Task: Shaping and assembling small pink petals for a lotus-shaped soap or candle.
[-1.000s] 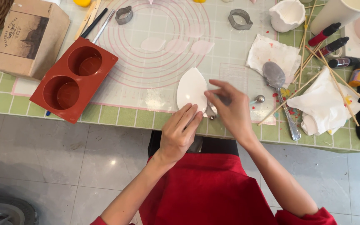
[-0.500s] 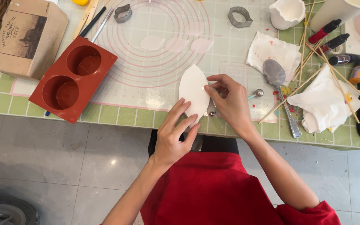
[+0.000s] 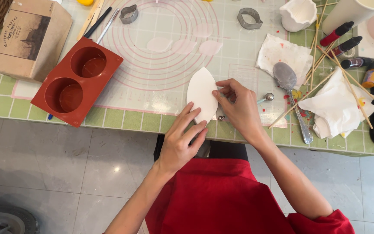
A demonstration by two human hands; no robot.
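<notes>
Both hands meet at the white leaf-shaped paste piece (image 3: 201, 94), which lies on the translucent ringed mat (image 3: 161, 56) near its front edge. Left hand (image 3: 180, 141) supports the lower tip with extended fingers; right hand (image 3: 239, 108) pinches the right edge. Left of the piece sits a red two-cavity mould (image 3: 77, 80); right of it, a metal spoon (image 3: 291, 92).

A home craft or baking table: ringed mat (image 3: 161, 56), red mould (image 3: 76, 80), cutters (image 3: 249, 18), skewers (image 3: 325, 73), tiled floor (image 3: 66, 173).
</notes>
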